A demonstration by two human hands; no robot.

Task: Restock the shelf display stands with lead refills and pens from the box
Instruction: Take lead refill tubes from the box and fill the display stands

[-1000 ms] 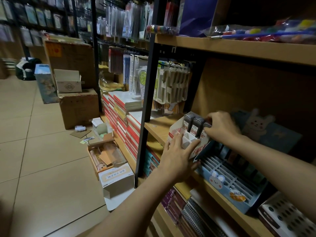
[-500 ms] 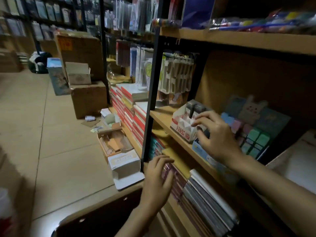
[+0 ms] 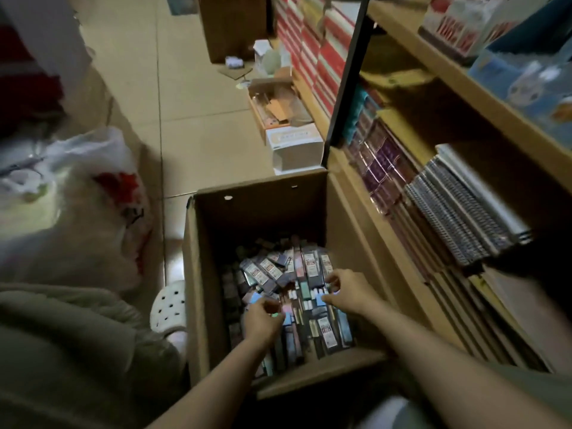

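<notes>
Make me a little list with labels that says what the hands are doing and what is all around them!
place: shop aisle, tiled floor
box: open cardboard box on the floor beside the shelf
in the box: many small packets, piled loosely
left hand: left hand down in the box, fingers curled over the packets; grip unclear
right hand: right hand down in the box, fingertips touching packets; grip unclear
shelf top: display stand, white with red print
lower shelf: spiral notebooks
floor nearby: white shoe, plastic bag

Tiled floor (image 3: 198, 144), cardboard box (image 3: 198, 274), plastic bag (image 3: 93, 187) on it
</notes>
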